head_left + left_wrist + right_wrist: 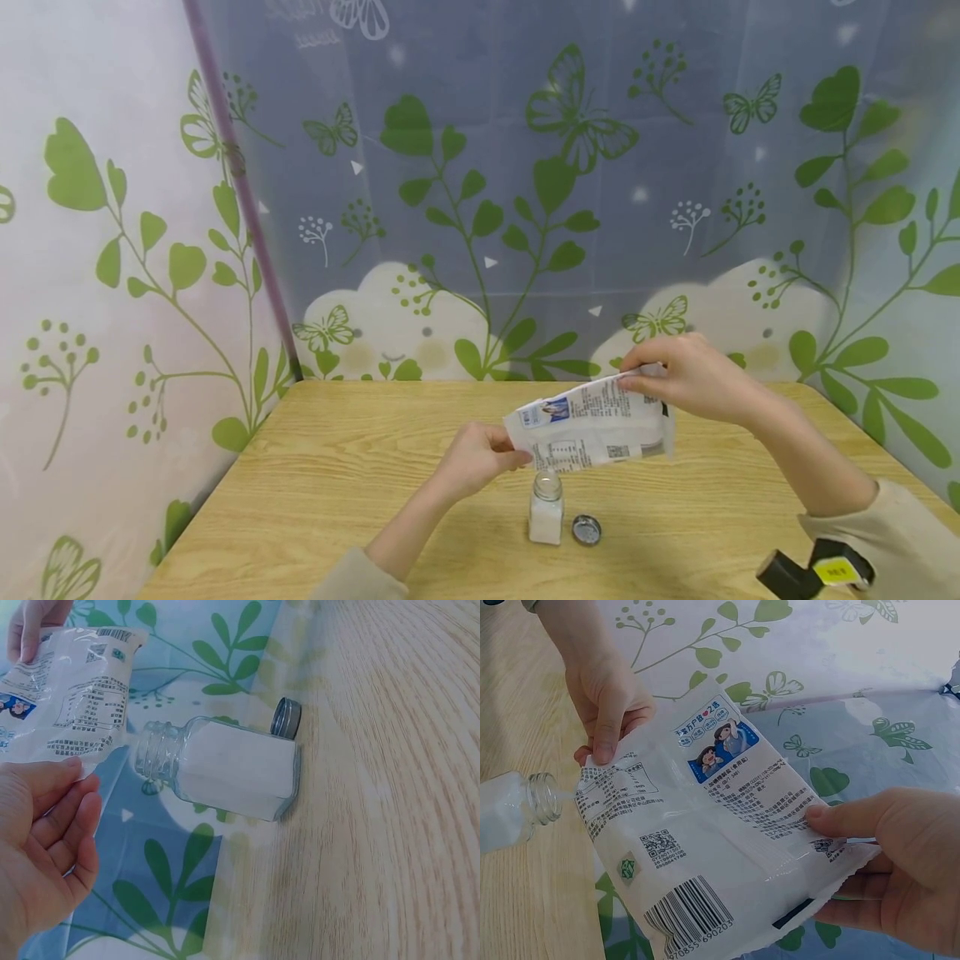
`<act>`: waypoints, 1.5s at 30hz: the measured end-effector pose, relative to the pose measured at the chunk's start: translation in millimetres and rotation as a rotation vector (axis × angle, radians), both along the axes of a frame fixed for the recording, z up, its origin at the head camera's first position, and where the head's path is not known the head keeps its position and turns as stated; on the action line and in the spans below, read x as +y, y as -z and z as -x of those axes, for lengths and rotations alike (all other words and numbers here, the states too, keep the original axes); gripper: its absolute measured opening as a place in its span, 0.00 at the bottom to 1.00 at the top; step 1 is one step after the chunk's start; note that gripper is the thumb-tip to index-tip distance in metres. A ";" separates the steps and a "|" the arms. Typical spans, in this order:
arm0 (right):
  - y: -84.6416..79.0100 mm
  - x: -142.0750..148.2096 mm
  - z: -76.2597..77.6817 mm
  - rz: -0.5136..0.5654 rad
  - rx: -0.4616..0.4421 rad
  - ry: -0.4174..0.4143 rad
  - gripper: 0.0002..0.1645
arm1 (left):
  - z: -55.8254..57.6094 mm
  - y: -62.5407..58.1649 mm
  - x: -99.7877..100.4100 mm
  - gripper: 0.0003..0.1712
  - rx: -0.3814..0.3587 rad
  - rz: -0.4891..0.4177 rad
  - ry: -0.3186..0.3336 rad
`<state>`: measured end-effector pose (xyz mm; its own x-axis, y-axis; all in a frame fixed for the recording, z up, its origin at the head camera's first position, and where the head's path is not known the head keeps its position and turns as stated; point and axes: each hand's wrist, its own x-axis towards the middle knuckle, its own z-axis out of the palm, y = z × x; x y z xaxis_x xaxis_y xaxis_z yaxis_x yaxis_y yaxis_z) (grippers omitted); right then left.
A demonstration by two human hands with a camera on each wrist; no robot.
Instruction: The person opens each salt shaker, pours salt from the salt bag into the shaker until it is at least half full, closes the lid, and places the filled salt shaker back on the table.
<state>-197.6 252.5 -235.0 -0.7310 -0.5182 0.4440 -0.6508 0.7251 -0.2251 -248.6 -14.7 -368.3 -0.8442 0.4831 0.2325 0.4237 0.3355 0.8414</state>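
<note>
A white printed salt bag is held tilted above the table between both hands, its lower left corner at the mouth of a glass jar. My left hand pinches the bag near that corner, thumb on top. At the higher far end, my right hand grips the bag's edge between thumb and fingers. The jar stands upright without its lid, and white salt fills much of it. In the right wrist view a thin white trickle shows between the bag's corner and the jar's threaded neck.
A round metal lid lies on the wooden table, just right of the jar. Patterned curtains with green leaves and butterflies enclose the table's back and sides. A black device with a yellow label sits on the right sleeve.
</note>
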 end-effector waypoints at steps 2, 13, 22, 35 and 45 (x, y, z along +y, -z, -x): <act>0.1 -0.1 0.1 0.000 0.001 0.001 0.03 | 0.2 0.0 0.0 0.06 -0.002 -0.002 0.001; 0.7 0.0 0.4 0.001 -0.010 -0.002 0.03 | 1.3 2.2 0.4 0.06 -0.005 -0.015 0.010; 0.3 -0.2 1.2 0.003 -0.016 0.001 0.03 | 2.0 1.7 0.5 0.05 0.000 -0.008 0.003; 1.1 -0.2 1.5 0.006 -0.002 -0.015 0.03 | 1.9 2.5 0.7 0.05 0.005 -0.011 0.005; 1.8 0.4 2.5 0.017 -0.003 -0.023 0.03 | 2.1 2.7 0.8 0.05 0.011 -0.003 0.002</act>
